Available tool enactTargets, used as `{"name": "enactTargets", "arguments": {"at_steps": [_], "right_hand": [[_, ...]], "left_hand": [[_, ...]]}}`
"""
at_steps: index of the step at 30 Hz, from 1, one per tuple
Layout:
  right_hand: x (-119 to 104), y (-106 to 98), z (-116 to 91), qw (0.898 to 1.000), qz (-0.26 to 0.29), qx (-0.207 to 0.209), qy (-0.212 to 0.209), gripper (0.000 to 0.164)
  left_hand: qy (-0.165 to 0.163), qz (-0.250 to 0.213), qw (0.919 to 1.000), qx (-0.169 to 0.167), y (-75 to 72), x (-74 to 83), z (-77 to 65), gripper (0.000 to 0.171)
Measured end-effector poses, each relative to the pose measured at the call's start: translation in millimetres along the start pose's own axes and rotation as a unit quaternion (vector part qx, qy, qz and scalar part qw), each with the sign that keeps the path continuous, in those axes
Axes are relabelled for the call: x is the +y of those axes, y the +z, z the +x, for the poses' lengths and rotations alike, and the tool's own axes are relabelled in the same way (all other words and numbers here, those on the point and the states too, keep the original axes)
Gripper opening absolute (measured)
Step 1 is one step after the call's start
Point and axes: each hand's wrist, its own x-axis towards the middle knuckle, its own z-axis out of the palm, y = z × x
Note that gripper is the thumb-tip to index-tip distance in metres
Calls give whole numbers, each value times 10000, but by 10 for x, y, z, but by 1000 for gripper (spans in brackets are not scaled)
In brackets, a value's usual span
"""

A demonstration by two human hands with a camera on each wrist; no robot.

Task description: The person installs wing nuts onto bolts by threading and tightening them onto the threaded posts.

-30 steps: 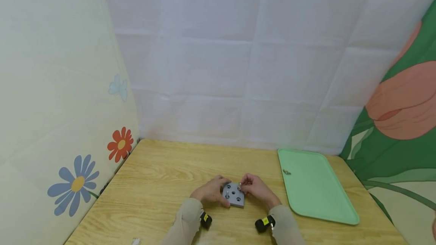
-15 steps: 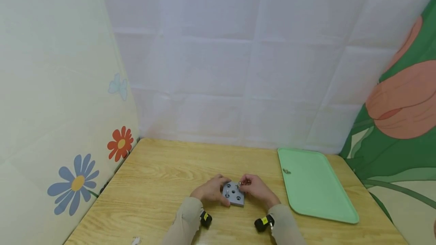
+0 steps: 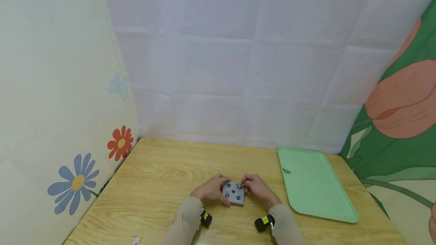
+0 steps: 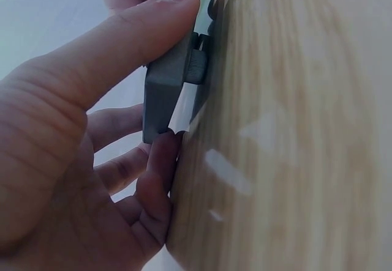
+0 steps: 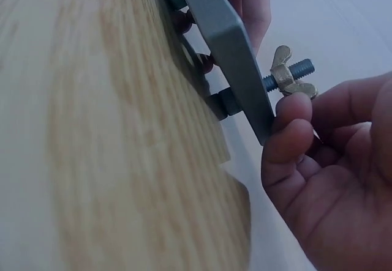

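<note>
A grey metal plate [image 3: 241, 194] with several round holes is tilted close over the table. My left hand [image 3: 211, 191] grips its left side, with the thumb [image 4: 135, 35] across the edge in the left wrist view. Through the far right corner runs a threaded bolt [image 5: 302, 68], its head [image 5: 229, 101] below the plate. A brass-coloured wing nut [image 5: 282, 77] sits partway along the thread, above the plate's face. My right hand [image 3: 259, 191] pinches at the wing nut with curled fingers, fingertips right at its lower wing. Another bolt [image 3: 227, 193] stands up through a left hole.
To the right lies a light green tray [image 3: 318, 188] with a small metal piece [image 3: 287, 170] near its left edge. A small white scrap [image 3: 136, 240] is at the near left. A white cloth [image 3: 204, 67] hangs behind the wooden table [image 3: 163, 177].
My right fingers have shifted slightly around the wing nut, which shows more plainly now beside the fingertips. The left hand and plate stay almost in place.
</note>
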Motion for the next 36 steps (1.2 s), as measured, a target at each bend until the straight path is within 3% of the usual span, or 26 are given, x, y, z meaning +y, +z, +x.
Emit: {"name": "enactTargets", "arguments": {"at_steps": [6,10,14,19,25,36], "right_hand": [[-17,0,-17,9998,-158,-8,-109,10],[-155,14,-98,9994,-253,-27,-224,6],[-266,22,-163,9989,-323,-89,-314,12],[-134,7,-92,9981,-478,-113,-360,24],[-8,3,-12,9976,-634,-70,-275,13],[-35,34,-23,9955,-918,118,-213,12]], "left_hand": [[9,-12,10000,-17,-4,5,-2,79],[-12,-22,10000,22,3,11,-2,79],[5,-39,10000,29,2,12,-1,79],[28,1,10000,7,-3,11,-3,79],[1,-75,10000,12,-3,13,-7,79],[18,-17,10000,11,-8,34,-25,78]]}}
